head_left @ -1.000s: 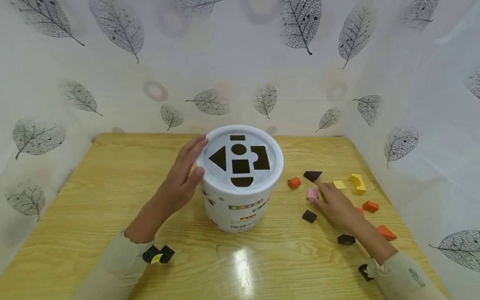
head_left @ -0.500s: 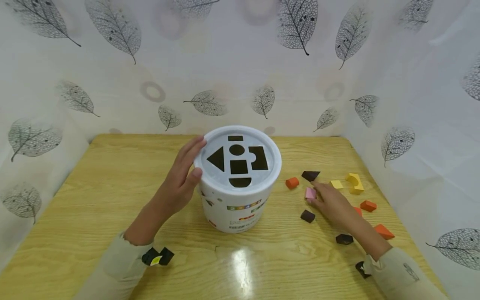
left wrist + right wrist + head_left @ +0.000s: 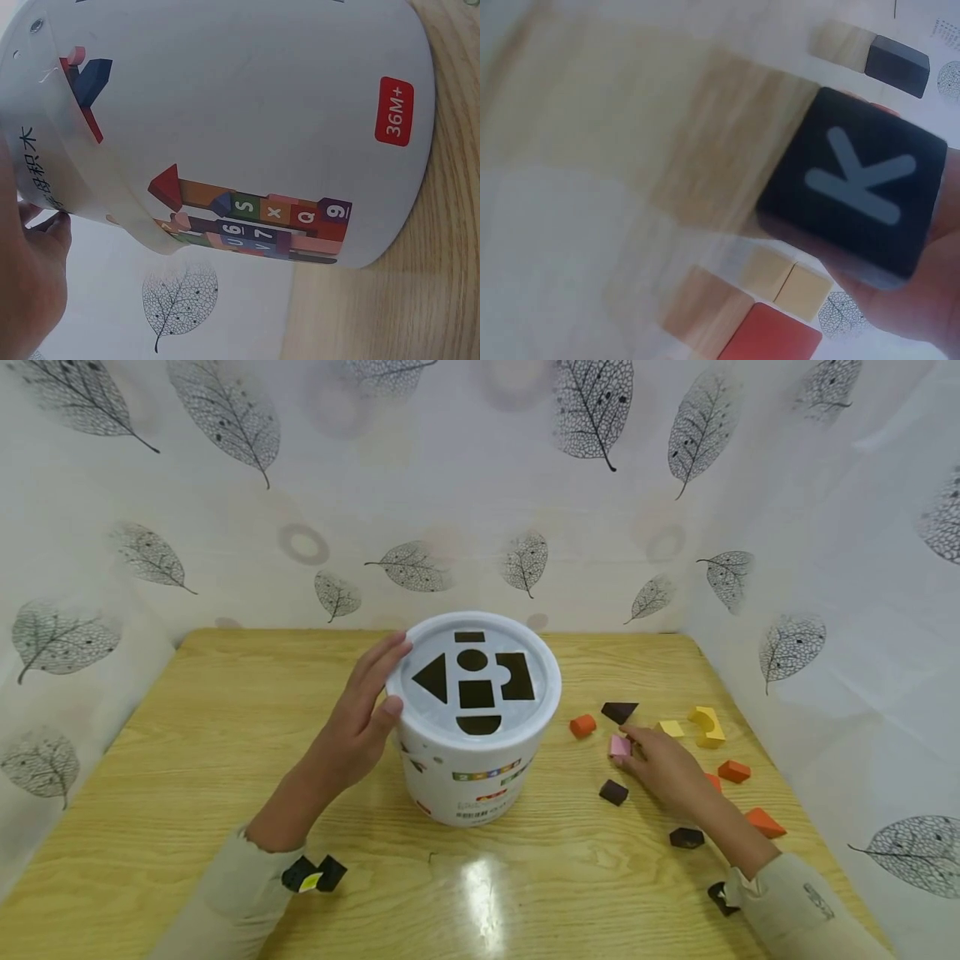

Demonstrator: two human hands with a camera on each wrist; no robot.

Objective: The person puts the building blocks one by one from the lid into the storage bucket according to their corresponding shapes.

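A white bucket (image 3: 465, 785) stands upright on the table, and its lid (image 3: 442, 714) has several shaped holes. My left hand (image 3: 348, 735) rests against the left side of the lid rim, fingers and thumb spread. In the left wrist view, part of that hand (image 3: 26, 277) shows at the bucket's upper end. My right hand (image 3: 667, 768) pinches a small pink block (image 3: 618, 745) between thumb and forefinger, on or just over the table. A black block marked K (image 3: 855, 187) is close to the right wrist camera, in front of that hand and not held.
Loose blocks lie around my right hand: a black triangular one (image 3: 619, 712), a dark one (image 3: 613, 791), an orange cylinder (image 3: 582, 726), a yellow arch (image 3: 707, 727), a small yellow block (image 3: 670, 728) and orange ones (image 3: 765, 822). A leaf-patterned cloth (image 3: 450, 468) surrounds the wooden table (image 3: 225, 718).
The whole head view shifts slightly to the left. Both hands, the bucket and the blocks keep nearly the same places relative to each other.
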